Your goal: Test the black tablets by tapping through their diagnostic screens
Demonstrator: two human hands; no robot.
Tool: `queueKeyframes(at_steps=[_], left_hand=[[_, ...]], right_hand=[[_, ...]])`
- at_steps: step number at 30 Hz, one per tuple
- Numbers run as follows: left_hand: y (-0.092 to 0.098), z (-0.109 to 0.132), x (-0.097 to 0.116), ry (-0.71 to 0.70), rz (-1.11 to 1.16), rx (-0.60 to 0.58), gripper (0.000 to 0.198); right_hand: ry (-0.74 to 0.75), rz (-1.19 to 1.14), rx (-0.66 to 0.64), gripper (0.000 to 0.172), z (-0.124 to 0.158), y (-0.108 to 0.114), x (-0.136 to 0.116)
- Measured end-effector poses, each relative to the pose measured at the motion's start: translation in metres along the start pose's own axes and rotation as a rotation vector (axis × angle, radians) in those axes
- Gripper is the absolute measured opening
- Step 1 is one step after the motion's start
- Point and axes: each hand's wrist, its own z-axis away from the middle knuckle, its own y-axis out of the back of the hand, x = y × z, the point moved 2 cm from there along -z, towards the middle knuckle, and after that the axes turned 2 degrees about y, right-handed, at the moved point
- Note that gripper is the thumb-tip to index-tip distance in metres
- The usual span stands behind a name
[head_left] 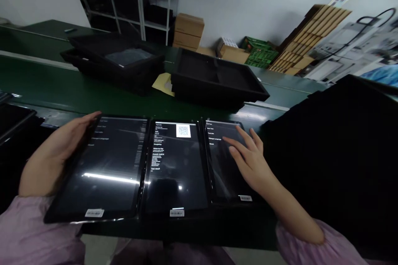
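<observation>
Three black tablets lie side by side at the near edge of a green table. My left hand [52, 153] grips the left edge of the left tablet [105, 169], fingers curled around it. The middle tablet [177, 165] shows white text and a QR code. My right hand [248, 157] hovers with fingers spread over the right tablet [222, 161], its index finger touching the screen beside a menu of white text. Each tablet carries a small white label at its bottom edge.
Two black foam trays [217, 78] [115, 62] sit on the green conveyor [46, 83] behind the tablets. A large black stack [336, 153] stands to the right. Cardboard boxes [188, 29], a green crate [259, 51] and a metal rack [137, 0] line the back wall.
</observation>
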Motion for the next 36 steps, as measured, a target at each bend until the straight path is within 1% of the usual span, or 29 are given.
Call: queueKeyframes(at_steps=[3,5,7,9,12,14,18,23,25,27,30,33,36], left_hand=[[0.003,0.000,-0.019,0.040,0.229,-0.065,0.052],[0.002,0.002,-0.029,0.046,0.315,-0.090,0.058],[-0.001,0.002,-0.037,0.052,0.419,-0.100,0.055],[-0.002,-0.001,-0.042,0.068,0.509,-0.110,0.048],[0.001,-0.009,-0.049,0.098,0.604,-0.116,0.042],[0.004,-0.016,-0.053,0.104,0.677,-0.080,0.038],[0.008,-0.024,-0.062,0.150,0.828,0.044,0.030],[0.003,-0.023,-0.065,0.167,1.018,0.157,0.026],[0.000,-0.022,-0.064,0.166,1.063,0.178,0.025],[-0.004,-0.021,-0.063,0.167,1.079,0.184,0.025],[-0.007,-0.022,-0.062,0.167,1.057,0.177,0.027],[-0.010,-0.023,-0.062,0.167,1.030,0.187,0.029],[-0.010,-0.025,-0.063,0.166,1.037,0.185,0.027]], right_hand=[[0.012,0.020,0.019,0.051,-0.008,-0.006,0.001],[0.019,0.028,0.025,0.051,-0.011,-0.008,0.001],[0.014,0.030,0.038,0.050,-0.012,-0.006,0.000],[0.007,0.031,0.091,0.047,-0.011,-0.001,-0.003],[0.003,0.033,0.170,0.044,-0.005,0.009,-0.008],[-0.003,0.029,0.175,0.042,0.000,0.011,-0.012],[-0.016,0.018,0.164,0.042,0.010,0.011,-0.017],[-0.020,-0.005,0.194,0.041,0.018,0.018,-0.020],[-0.011,-0.009,0.194,0.040,0.021,0.020,-0.021],[0.016,-0.022,0.167,0.038,0.024,0.021,-0.023],[0.071,-0.033,0.110,0.035,0.029,0.019,-0.028],[0.114,-0.030,0.086,0.032,0.031,0.016,-0.032],[0.175,-0.036,0.047,0.031,0.032,0.013,-0.034]])
